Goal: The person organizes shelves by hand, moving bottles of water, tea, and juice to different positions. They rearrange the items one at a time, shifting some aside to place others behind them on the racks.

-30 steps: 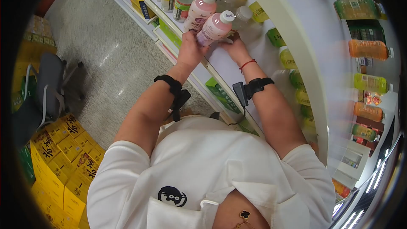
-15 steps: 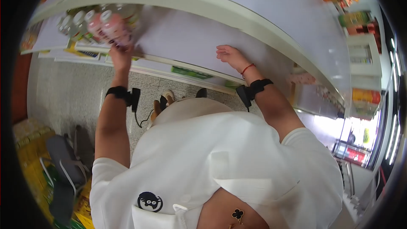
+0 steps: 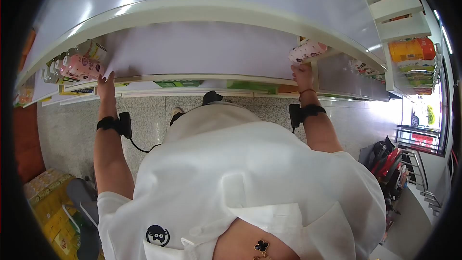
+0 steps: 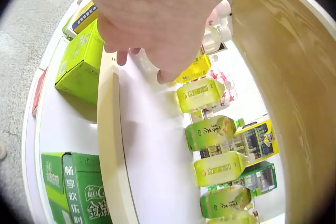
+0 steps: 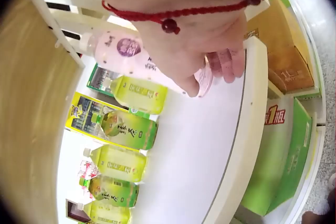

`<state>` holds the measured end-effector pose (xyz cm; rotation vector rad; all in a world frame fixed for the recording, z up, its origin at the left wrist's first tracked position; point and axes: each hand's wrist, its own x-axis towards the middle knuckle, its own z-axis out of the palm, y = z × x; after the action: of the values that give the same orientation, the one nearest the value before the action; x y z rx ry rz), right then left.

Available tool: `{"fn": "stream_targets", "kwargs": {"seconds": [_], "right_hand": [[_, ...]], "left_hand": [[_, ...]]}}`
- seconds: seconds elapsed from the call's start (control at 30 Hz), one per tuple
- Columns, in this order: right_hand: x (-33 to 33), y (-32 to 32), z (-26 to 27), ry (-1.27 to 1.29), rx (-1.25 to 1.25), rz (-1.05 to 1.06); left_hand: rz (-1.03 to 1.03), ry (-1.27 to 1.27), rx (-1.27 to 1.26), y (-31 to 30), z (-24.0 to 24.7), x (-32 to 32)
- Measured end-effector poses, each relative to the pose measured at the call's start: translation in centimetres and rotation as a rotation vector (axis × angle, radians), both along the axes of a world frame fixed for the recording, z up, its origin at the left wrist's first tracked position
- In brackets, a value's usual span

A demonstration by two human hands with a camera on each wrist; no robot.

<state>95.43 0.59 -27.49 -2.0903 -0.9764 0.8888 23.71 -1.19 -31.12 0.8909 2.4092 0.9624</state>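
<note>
My left hand (image 3: 106, 88) is at the shelf's front edge, fingers extended and nothing held. Close to its fingertips a pink bottle with a white cap (image 3: 83, 66) stands at the front of a bottle cluster on the left. In the left wrist view, the hand (image 4: 152, 19) hides most of that cluster. My right hand (image 3: 303, 77) is far along the same shelf, beside the base of another pink bottle (image 3: 308, 52). The right wrist view has thumb and fingers apart near this bottle's base (image 5: 126, 56), fingers loosely bent.
Green and yellow tea bottles (image 4: 211, 133) line the back of the shelf (image 3: 202, 48). An upper shelf board (image 3: 207, 9) overhangs it. Below are green cartons (image 5: 278, 155) and a brown carton (image 5: 283, 45). A chair (image 3: 84, 202) and yellow boxes (image 3: 53, 212) stand behind on the left.
The head view has turned along the shelf. My right hand has left the left-hand bottles and moved right to the other pink bottle. My left hand stays near the left cluster.
</note>
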Motion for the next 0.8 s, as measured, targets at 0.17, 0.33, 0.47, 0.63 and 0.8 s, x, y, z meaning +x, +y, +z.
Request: {"fn": "stream_targets", "kwargs": {"seconds": [0.17, 0.33, 0.47, 0.63, 0.8], "right_hand": [[3.9, 1.0, -1.8, -0.235, 0.239, 0.103], [5.5, 4.9, -3.7, 0.315, 0.599, 0.365], [5.5, 5.6, -3.5, 0.300, 0.424, 0.368], [3.0, 6.2, -2.2, 0.211, 0.330, 0.372], [-4.6, 8.1, -1.9, 0.188, 0.284, 0.542]], "left_hand": [[-0.146, 0.039, 0.004, -1.4, 1.0, 6.9], [-0.324, -0.016, -0.045, -2.6, 1.0, 12.4], [-0.390, 0.050, -0.012, -4.4, 1.5, 14.8], [-0.418, 0.081, -0.004, -5.1, 1.3, 15.4], [-0.495, 0.080, -0.078, -6.0, 2.8, 15.2]]}}
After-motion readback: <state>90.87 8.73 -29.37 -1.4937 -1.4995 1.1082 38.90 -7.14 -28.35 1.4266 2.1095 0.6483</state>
